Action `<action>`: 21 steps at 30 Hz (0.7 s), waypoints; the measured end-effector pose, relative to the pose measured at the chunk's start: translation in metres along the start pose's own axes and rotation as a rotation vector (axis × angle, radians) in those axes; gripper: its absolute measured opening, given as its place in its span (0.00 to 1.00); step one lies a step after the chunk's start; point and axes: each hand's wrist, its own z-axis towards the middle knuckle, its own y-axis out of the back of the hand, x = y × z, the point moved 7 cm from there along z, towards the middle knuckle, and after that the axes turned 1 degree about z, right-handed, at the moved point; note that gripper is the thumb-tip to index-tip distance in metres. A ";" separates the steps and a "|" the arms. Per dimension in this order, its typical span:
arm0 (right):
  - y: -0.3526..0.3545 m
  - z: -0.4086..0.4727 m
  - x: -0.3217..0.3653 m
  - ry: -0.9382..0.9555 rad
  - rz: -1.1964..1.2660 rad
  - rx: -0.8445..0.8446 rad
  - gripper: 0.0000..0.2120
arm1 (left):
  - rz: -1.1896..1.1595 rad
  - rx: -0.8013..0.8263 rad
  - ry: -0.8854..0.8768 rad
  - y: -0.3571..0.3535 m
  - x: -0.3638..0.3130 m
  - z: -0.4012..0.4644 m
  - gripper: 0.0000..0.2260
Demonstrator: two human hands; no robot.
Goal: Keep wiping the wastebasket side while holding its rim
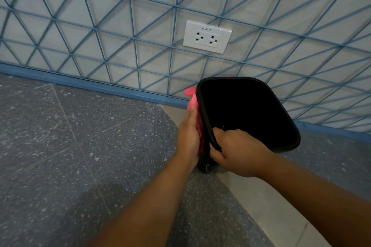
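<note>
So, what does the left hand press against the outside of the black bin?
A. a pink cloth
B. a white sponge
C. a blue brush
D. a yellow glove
A: the left hand lies flat with straight fingers on a pink cloth against the side wall of the black bin, while the right hand grips the bin's rim.

The inside of the black bin (pixel 247 112) is pure shadow, nothing in there can be made out; most of the pink cloth (pixel 193 102) is covered by the left hand (pixel 188 136) pressed flat against the bin's side; the right hand (pixel 236 152) hides its fingertips over the bin's rim; both forearms run off the bottom edge.
</note>
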 end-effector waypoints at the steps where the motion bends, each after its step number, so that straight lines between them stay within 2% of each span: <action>1: 0.000 -0.001 0.000 0.001 0.001 0.002 0.10 | -0.003 -0.004 0.002 0.002 0.002 0.000 0.23; 4: -0.001 -0.001 -0.002 0.000 0.016 0.012 0.10 | -0.026 -0.037 0.111 0.007 0.007 0.006 0.24; 9: -0.001 0.000 -0.001 0.014 0.002 -0.005 0.10 | 0.071 -0.025 -0.019 0.004 0.006 -0.002 0.24; 13: -0.001 0.001 -0.004 0.002 0.011 -0.007 0.11 | 0.096 -0.027 0.042 0.007 0.008 0.001 0.25; 16: -0.001 0.001 -0.003 0.008 0.014 -0.007 0.11 | 0.188 -0.033 -0.015 0.009 0.010 -0.005 0.23; 21: -0.001 0.002 -0.004 -0.008 0.028 -0.013 0.10 | 0.256 -0.072 0.048 0.010 0.009 0.000 0.28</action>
